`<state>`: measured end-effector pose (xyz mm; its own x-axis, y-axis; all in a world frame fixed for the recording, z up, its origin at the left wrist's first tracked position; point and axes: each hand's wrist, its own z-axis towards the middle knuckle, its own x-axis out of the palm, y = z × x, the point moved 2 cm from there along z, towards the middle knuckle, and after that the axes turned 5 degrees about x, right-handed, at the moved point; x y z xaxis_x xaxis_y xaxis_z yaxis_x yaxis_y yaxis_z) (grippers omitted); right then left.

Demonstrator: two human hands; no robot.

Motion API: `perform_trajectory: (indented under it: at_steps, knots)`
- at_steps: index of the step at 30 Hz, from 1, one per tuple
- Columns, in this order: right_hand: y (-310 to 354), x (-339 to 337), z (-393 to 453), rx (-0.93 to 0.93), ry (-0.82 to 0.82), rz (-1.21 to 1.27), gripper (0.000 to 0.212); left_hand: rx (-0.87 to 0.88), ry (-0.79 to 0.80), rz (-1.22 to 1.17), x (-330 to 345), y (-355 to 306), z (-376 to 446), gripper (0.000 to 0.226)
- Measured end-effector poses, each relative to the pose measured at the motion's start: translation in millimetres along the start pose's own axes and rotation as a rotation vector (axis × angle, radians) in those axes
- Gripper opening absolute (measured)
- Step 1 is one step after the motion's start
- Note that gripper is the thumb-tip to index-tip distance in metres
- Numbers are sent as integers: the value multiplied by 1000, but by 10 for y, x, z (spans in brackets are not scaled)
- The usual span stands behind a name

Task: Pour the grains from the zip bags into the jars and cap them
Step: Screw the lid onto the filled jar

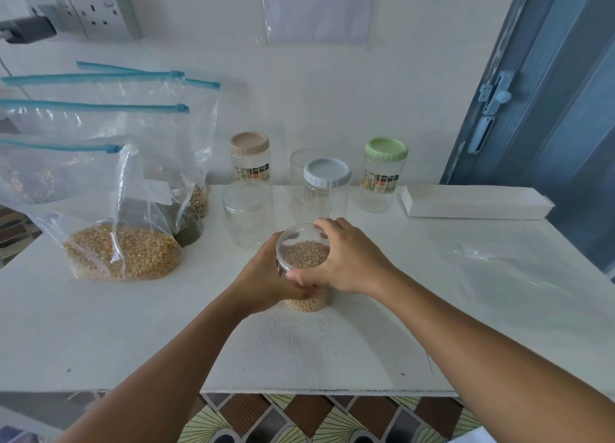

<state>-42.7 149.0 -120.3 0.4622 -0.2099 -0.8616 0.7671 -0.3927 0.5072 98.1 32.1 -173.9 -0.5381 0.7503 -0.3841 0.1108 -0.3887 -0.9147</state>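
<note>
A clear jar [304, 259] holding pale yellow grains stands uncapped at the middle of the white table [133, 326]. My left hand [263, 283] grips its left side and my right hand [346, 259] curls round its rim from the right. A zip bag of yellow grains [116, 243] stands at the left, with several more zip bags [133, 116] behind it holding darker and brownish grains. Behind the held jar are an uncapped empty jar [248, 214], a grey-capped jar [327, 186], a beige-capped jar [249, 156], a green-capped jar [384, 173] and another clear jar [301, 169].
A white box [476, 201] lies at the back right of the table. An empty flat clear bag [515, 269] lies on the right. A blue door [549, 93] stands to the right, a wall socket [96, 10] at upper left. Patterned floor shows below the table's front edge.
</note>
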Motion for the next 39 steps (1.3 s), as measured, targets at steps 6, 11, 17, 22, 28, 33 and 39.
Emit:
perform_trajectory:
  at_steps: [6,11,17,22,28,33,39]
  knots:
    - [-469,-341,-178,98,50,132,119,45,-25,-30,534,-63,170,92]
    - [-1032,-653,-158,210,-6,156,121,60,-53,-91,1137,-192,549,90]
    - [-1468,-876,180,245,-49,233,118,33,-70,-92,1398,-301,1114,87]
    - [-1629,-953,440,221,-29,275,114,-15,-103,-49,1446,-287,1351,93]
    - [-1695,-953,523,172,11,189,119,-79,-115,28,1387,-271,1232,90]
    - [-1407,-1033,503,76,-78,79,115,-119,-235,187,963,-355,805,75]
    - [-736,-974,714,-58,-101,129,100,-47,-542,262,345,-460,689,78]
